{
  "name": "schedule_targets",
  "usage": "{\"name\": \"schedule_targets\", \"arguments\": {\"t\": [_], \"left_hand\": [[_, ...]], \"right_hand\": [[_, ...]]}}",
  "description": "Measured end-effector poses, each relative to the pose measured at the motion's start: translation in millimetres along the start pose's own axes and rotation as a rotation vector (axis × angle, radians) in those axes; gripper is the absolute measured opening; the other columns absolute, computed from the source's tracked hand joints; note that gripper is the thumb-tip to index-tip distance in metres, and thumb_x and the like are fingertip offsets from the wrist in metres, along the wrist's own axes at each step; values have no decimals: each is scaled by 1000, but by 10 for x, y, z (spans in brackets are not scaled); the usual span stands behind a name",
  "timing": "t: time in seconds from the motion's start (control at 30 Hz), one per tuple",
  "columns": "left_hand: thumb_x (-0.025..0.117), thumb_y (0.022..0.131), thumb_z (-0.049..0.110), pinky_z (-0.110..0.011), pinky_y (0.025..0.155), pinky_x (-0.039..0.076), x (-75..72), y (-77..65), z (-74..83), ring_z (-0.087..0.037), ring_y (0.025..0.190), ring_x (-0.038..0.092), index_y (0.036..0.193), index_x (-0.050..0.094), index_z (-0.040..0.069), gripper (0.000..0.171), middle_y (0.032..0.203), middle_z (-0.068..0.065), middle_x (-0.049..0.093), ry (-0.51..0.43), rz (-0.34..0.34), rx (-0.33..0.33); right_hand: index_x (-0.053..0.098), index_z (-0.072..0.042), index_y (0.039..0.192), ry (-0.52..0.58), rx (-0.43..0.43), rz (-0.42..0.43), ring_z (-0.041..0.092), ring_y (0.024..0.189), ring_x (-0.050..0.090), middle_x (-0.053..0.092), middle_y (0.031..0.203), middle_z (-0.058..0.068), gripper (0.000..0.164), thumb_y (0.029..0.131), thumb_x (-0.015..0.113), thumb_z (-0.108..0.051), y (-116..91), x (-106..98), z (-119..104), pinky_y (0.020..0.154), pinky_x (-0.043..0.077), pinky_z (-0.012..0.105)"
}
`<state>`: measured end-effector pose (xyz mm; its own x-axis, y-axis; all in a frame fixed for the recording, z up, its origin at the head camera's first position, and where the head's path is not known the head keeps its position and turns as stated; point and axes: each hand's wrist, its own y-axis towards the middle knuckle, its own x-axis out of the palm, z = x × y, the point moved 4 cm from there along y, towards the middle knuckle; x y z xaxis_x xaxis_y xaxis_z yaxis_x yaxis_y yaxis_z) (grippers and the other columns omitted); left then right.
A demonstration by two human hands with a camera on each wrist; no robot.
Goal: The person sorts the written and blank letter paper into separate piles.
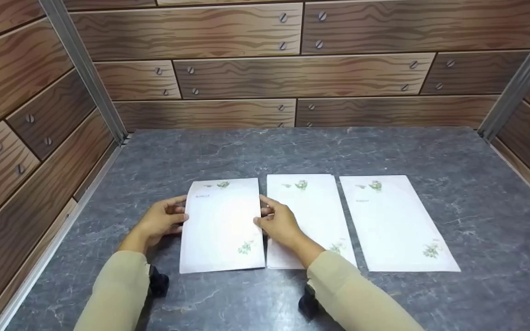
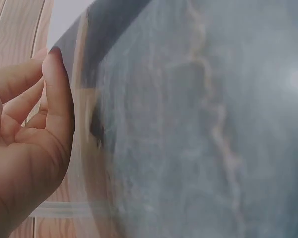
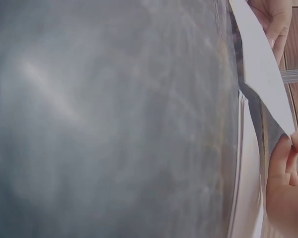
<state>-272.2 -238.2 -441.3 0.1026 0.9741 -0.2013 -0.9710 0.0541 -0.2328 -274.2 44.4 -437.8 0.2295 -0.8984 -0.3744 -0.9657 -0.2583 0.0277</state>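
A white sheet of paper [image 1: 221, 225] with green plant prints at its top and lower right is held between both hands at the left of the row. My left hand [image 1: 161, 220] pinches its left edge between thumb and fingers. Its right edge is pinched by my right hand [image 1: 281, 225], which overlaps the middle stack of paper [image 1: 308, 211] in the head view. From the right wrist, the held sheet [image 3: 263, 64] shows bowed and raised off the table. The left wrist view catches only a corner of the sheet [image 2: 69, 15] above the thumb.
To the right of the middle stack lies another printed white sheet [image 1: 394, 220]. All rest on a dark grey marbled table [image 1: 246, 151]. Wood-patterned panels [image 1: 237, 78] stand behind and at both sides, with metal corner posts [image 1: 85, 69].
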Motion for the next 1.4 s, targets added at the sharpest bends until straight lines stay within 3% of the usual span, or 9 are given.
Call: {"name": "schedule_targets", "arguments": {"t": [0.23,0.6,0.9,1.4], "left_hand": [[61,89,-6,-24,59,53,5,16,87,-12,75,54,146,37,5,62,98,-8,52,17,29,19],[60,90,-6,-26,61,53,74,37,205,-14,79,53,147,37,9,63,98,-9,50,27,25,49],[60,88,-10,-25,60,54,277,108,211,-13,77,54,146,39,6,64,97,-9,50,-38,34,58],[61,85,-13,-24,57,54,727,181,287,-14,74,55,144,43,8,64,95,-11,53,-100,64,71]], "right_hand": [[40,-3,143,64,3,28,13,75,53,55,99,11,61,87,64,3,-14,-34,-3,59,50,21],[42,-3,143,104,-12,66,15,75,58,58,99,14,60,87,63,5,-8,-127,20,54,54,27],[43,-6,143,143,26,66,16,71,62,61,98,14,61,87,63,7,-13,-301,93,56,55,31],[43,-5,143,119,76,69,17,74,61,61,100,15,60,88,61,7,-51,-717,246,60,56,29]]}}
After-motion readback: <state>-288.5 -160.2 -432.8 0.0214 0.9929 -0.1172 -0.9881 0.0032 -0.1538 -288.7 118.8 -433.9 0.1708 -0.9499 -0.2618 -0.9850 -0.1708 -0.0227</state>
